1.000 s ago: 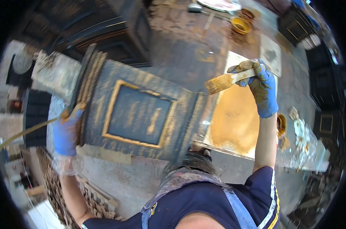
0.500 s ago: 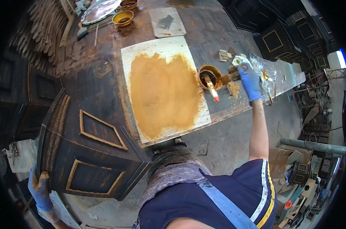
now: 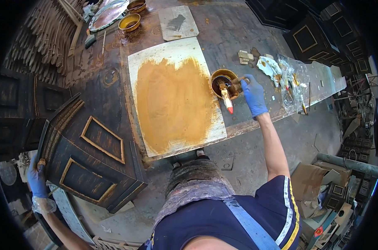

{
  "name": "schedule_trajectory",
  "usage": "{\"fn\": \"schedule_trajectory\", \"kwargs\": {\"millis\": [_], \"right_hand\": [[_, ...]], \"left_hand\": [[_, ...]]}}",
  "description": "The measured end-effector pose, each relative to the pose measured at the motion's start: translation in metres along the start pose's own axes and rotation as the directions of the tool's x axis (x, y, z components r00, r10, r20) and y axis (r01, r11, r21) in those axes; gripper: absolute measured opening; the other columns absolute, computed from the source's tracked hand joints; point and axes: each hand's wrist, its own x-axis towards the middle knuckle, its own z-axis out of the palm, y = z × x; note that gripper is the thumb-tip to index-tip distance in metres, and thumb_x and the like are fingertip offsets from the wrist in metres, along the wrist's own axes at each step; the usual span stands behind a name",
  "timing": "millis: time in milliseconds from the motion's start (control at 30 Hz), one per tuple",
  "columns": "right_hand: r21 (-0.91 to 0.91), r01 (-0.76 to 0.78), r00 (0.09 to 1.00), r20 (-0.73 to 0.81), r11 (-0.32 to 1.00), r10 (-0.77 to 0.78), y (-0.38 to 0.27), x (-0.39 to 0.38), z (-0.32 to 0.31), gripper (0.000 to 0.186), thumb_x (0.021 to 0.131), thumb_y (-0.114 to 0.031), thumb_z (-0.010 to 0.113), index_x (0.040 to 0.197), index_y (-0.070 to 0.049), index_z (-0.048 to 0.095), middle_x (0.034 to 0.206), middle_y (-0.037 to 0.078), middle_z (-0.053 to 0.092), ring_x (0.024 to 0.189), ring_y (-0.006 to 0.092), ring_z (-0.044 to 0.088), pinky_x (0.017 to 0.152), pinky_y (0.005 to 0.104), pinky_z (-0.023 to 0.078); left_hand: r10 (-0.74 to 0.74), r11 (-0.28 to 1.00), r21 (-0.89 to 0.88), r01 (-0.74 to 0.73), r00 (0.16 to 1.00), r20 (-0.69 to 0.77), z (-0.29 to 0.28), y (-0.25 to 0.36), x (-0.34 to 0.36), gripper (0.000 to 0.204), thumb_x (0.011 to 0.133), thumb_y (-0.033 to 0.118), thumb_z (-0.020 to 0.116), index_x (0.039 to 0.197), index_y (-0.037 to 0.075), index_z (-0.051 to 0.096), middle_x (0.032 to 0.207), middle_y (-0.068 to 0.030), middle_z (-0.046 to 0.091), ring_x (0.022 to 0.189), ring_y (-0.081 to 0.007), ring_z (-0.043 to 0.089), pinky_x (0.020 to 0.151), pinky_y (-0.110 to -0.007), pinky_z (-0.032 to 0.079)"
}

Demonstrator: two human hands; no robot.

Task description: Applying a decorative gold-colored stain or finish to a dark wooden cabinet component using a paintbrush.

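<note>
My gloved left hand (image 3: 37,179) grips the left edge of a dark panelled cabinet piece (image 3: 95,166) with gold-rubbed frames, which is tilted beside the table. My gloved right hand (image 3: 251,96) is closed on a stained paintbrush (image 3: 236,84) at the right rim of a brown bowl (image 3: 216,76) of dark liquid. In that bowl rests a second brush (image 3: 227,102) with a pale, red-tipped handle. Left of the bowl lies a white board (image 3: 170,104) coated over most of its middle with ochre-brown stain.
The worktable (image 3: 222,29) also carries yellow bowls (image 3: 129,23), an oval tray (image 3: 107,12), a small board (image 3: 176,23), a rag (image 3: 269,67) and crumpled plastic (image 3: 291,83). Dark cabinets (image 3: 303,39) and stacked carved wood (image 3: 39,46) surround it. Cardboard (image 3: 306,187) and a pipe (image 3: 349,164) are at lower right.
My view has swung rightward across the table. My right hand brought the brush down from mid-air, then left to the bowl's rim. My left hand still grips the cabinet piece.
</note>
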Motion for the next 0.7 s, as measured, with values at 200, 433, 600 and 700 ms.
{"fn": "schedule_trajectory", "kwargs": {"millis": [200, 433, 600, 700], "right_hand": [[-0.039, 0.130, 0.991, -0.033, 0.991, -0.131, 0.004, 0.014, 0.008, 0.013, 0.078, -0.018, 0.049, 0.086, -0.007, 0.049, 0.068, 0.017, 0.055, 0.064, 0.0327, 0.055, 0.053, 0.0380, 0.042], [0.213, -0.046, 0.971, -0.219, 0.976, 0.093, 0.056, 0.023, -0.017, 0.016, 0.079, -0.016, 0.046, 0.086, -0.002, 0.049, 0.068, 0.013, 0.057, 0.057, 0.0210, 0.057, 0.051, 0.0312, 0.044], [0.286, -0.172, 0.952, -0.199, 0.943, 0.234, 0.015, 0.008, -0.039, 0.017, 0.081, -0.014, 0.044, 0.088, 0.001, 0.049, 0.077, 0.011, 0.058, 0.064, 0.0144, 0.057, 0.055, 0.0260, 0.045], [-0.181, 0.150, 0.972, -0.150, 0.972, -0.178, 0.027, 0.004, -0.038, 0.018, 0.079, -0.012, 0.048, 0.092, 0.000, 0.049, 0.086, 0.012, 0.055, 0.077, 0.0173, 0.054, 0.066, 0.0282, 0.042]], "left_hand": [[0.018, 0.999, 0.045, -0.017, 0.999, -0.031, 0.007, -0.004, 0.004, 0.032, 0.082, 0.011, 0.044, 0.110, -0.003, 0.044, 0.104, -0.0103, 0.051, 0.095, -0.0158, 0.046, 0.084, -0.024, 0.033], [0.000, 1.000, -0.011, 0.000, 0.999, -0.046, 0.015, -0.007, 0.019, 0.031, 0.082, 0.011, 0.044, 0.111, -0.001, 0.044, 0.105, -0.0088, 0.051, 0.096, -0.0142, 0.046, 0.084, -0.023, 0.033], [0.062, 0.994, 0.097, -0.052, 0.993, -0.099, 0.011, -0.010, 0.011, 0.030, 0.082, 0.014, 0.046, 0.109, 0.003, 0.047, 0.103, -0.0105, 0.053, 0.094, -0.0169, 0.049, 0.081, -0.024, 0.036], [0.016, 0.957, 0.290, 0.022, 0.992, -0.129, 0.008, 0.001, 0.003, 0.028, 0.081, 0.018, 0.047, 0.106, 0.006, 0.049, 0.093, -0.0128, 0.056, 0.086, -0.0203, 0.054, 0.073, -0.027, 0.040]]}}
